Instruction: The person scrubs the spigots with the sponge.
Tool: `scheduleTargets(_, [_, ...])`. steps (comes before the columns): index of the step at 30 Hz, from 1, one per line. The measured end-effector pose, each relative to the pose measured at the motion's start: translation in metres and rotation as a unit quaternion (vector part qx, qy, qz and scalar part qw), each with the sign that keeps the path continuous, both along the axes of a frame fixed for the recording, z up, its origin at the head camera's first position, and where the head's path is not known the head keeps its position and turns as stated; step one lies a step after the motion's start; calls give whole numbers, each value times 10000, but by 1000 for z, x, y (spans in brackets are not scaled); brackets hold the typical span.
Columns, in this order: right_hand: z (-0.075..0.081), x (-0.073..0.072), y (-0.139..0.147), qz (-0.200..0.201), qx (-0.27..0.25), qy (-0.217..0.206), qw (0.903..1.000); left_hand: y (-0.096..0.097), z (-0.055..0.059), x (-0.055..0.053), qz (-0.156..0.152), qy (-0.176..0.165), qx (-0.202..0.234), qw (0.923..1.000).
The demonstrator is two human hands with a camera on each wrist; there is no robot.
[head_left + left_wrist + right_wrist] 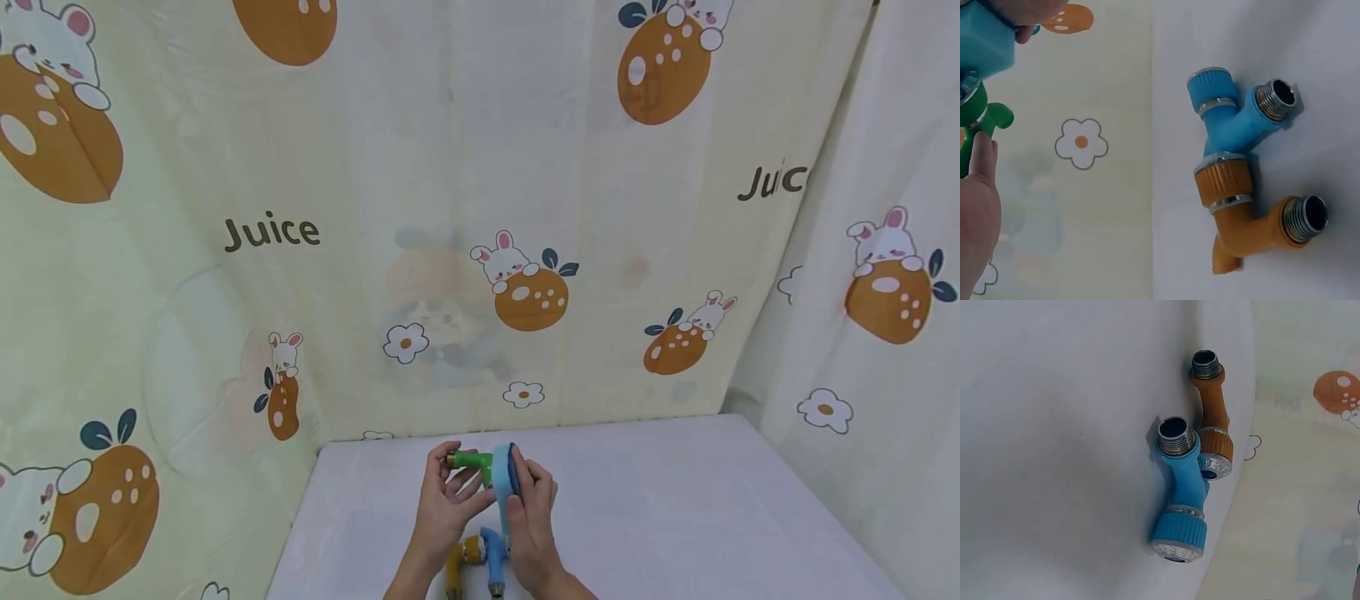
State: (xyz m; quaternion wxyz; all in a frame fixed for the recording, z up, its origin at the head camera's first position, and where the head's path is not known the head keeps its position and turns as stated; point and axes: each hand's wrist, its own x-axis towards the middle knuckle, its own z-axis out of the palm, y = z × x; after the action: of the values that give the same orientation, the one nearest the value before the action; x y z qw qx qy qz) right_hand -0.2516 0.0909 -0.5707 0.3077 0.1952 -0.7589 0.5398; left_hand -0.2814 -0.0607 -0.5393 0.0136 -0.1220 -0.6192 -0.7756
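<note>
My left hand (pixel 442 508) holds a green plastic tap (pixel 472 460) by its threaded metal end, raised over the table. My right hand (pixel 534 525) grips a light blue block with a dark blue backing (pixel 501 471), its light blue side against the tap's knob end. In the left wrist view the light blue block (pixel 985 40) meets the green tap (pixel 975 112) at the left edge. Below the hands lie a blue tap (pixel 1229 115) and an orange-brown tap (pixel 1241 225), both with threaded metal ends.
The white table (pixel 660 500) carries the two lying taps side by side, close to each other. A cream curtain (pixel 450 167) printed with rabbits, oranges and flowers hangs behind the table's far edge and along the sides.
</note>
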Motion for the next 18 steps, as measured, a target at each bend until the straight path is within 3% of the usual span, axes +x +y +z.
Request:
scheduleTargets(6, [4,-2,1,-155,-364,-406,9984,3,3,-1,490,-282,4,9984])
scheduleTargets(10, [7,-3,2,-59,-515,-395,9979,3,4,0,641,-328,-368,9967])
scheduleTargets(15, [10,-5,3,-49,-461,-296,9985,-3,4,1,355,-19,-1254,9915])
scheduleTargets(18, [10,-6,4,14,-422,-330,9986,-5,4,2,7,139,-1873,9822])
